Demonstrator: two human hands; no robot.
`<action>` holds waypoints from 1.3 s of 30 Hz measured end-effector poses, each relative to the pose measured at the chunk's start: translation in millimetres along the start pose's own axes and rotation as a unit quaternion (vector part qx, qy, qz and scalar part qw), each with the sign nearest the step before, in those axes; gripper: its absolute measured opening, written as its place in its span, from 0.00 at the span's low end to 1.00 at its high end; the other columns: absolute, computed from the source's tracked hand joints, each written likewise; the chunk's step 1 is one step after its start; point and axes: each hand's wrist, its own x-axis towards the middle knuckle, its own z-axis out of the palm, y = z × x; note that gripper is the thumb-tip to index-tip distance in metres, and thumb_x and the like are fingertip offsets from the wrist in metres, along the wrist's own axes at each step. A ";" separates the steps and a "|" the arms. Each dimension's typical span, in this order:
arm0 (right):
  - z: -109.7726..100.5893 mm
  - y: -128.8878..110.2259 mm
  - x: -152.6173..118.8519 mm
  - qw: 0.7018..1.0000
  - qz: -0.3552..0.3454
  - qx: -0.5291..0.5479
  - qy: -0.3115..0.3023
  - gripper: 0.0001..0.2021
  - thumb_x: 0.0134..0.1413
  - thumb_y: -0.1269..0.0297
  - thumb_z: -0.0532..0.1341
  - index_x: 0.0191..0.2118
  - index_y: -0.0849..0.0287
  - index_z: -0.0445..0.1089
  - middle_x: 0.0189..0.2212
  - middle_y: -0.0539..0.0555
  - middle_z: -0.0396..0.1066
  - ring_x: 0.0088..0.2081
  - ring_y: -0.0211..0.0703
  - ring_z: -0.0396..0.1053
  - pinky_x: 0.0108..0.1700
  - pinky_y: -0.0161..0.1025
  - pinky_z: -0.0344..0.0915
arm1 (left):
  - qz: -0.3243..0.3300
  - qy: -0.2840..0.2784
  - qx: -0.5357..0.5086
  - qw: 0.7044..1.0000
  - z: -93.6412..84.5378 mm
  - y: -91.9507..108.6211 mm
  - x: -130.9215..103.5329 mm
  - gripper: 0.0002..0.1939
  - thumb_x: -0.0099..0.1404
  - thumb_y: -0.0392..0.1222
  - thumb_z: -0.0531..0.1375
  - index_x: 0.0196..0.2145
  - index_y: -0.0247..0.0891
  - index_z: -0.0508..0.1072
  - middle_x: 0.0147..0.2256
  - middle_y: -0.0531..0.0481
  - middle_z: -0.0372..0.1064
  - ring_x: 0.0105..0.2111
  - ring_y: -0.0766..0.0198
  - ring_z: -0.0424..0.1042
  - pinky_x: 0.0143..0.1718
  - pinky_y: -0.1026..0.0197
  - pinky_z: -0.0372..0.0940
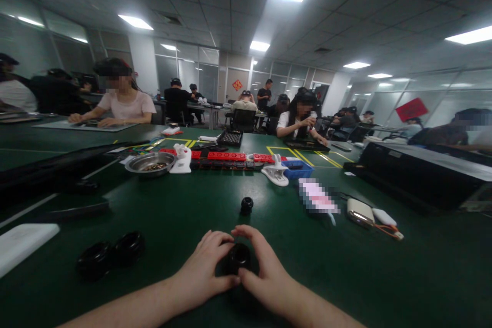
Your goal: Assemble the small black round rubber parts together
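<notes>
My left hand (212,262) and my right hand (261,271) curve around a black, glossy ring-shaped part (239,258) on the green table, near its front edge. The fingers of both hands wrap it from either side, with the thumbs close together at its near side. Its dark central hole faces up between them. Straight beyond my hands stands a smaller black round part (246,205), touched by neither hand. Left of my left hand, two more black ring-shaped parts (129,247) sit side by side.
A steel bowl (150,163) with small pieces, red strips (226,156), white clamps (181,160) and a blue basket (298,169) line the middle of the table (184,210). A power bank (360,212) and black case (418,174) are right. People sit beyond.
</notes>
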 end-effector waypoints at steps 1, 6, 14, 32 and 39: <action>0.8 1.7 0.1 1.000 0.008 -0.012 0.013 0.31 0.38 0.79 0.57 0.52 0.57 0.53 0.50 0.56 0.58 0.52 0.47 0.56 0.54 0.47 0.51 | -0.001 0.001 0.001 1.000 -0.1 0.3 -0.2 0.18 0.53 0.47 0.62 0.42 0.44 0.69 0.46 0.48 0.61 0.47 0.52 0.59 0.53 0.45 0.48; 6.1 9.2 2.8 0.996 0.053 -0.045 0.062 0.28 0.38 0.69 0.65 0.48 0.58 0.56 0.40 0.55 0.62 0.42 0.48 0.62 0.45 0.45 0.60 | 0.004 0.011 0.001 1.000 -1.5 4.5 -0.8 0.15 0.55 0.48 0.61 0.40 0.43 0.70 0.44 0.49 0.62 0.45 0.52 0.60 0.51 0.47 0.51; 0.3 -3.3 1.7 1.000 0.007 -0.006 0.000 0.30 0.35 0.82 0.54 0.49 0.56 0.55 0.45 0.55 0.62 0.48 0.45 0.60 0.52 0.44 0.56 | 0.005 0.000 -0.008 1.000 -2.1 2.5 0.4 0.19 0.54 0.46 0.62 0.44 0.44 0.68 0.46 0.48 0.61 0.48 0.52 0.59 0.53 0.47 0.49; -0.1 -4.6 2.0 0.999 0.004 -0.036 0.006 0.29 0.36 0.80 0.55 0.49 0.57 0.56 0.46 0.56 0.61 0.48 0.47 0.59 0.51 0.46 0.55 | 0.001 0.000 0.005 1.000 -1.2 3.0 0.3 0.19 0.52 0.45 0.63 0.44 0.44 0.68 0.46 0.48 0.62 0.48 0.52 0.59 0.53 0.46 0.48; 4.3 -0.7 4.6 0.994 0.056 -0.074 0.055 0.21 0.38 0.75 0.60 0.43 0.58 0.60 0.37 0.53 0.63 0.40 0.46 0.62 0.44 0.44 0.61 | -0.001 0.008 0.004 1.000 -1.2 5.0 0.2 0.17 0.53 0.44 0.62 0.41 0.44 0.69 0.45 0.49 0.62 0.47 0.52 0.59 0.54 0.46 0.47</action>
